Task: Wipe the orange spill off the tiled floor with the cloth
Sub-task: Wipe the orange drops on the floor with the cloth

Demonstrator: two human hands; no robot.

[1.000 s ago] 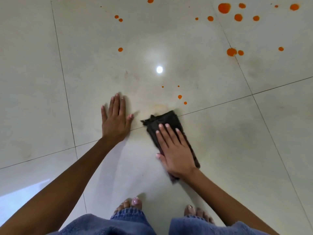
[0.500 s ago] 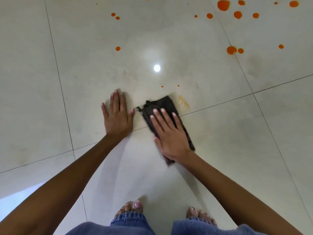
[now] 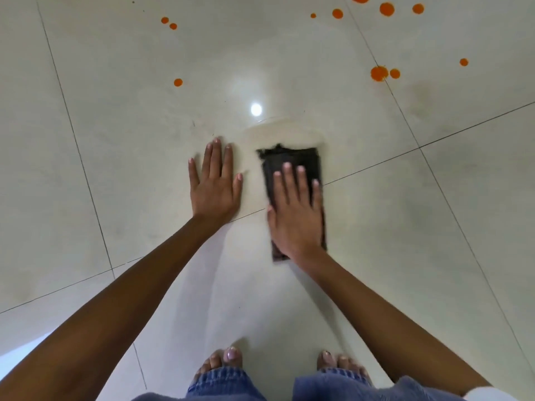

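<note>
I see my right hand, fingers straight, pressing the dark cloth at frame centre; left hand spread flat on the tiled floor.

Arms: forearms bare, running out at 7 and 5 o'clock.
Nails: pale pink polish on the left hand and the right hand.
Legs: blue denim jeans, streaky wash, hems bunched at 6 o'clock.
Feet: left foot bare with pale pink toenails; right foot bare with one darker nail.
Top: soft grey-blue fabric along the edge, 5 to 6 o'clock.
</note>
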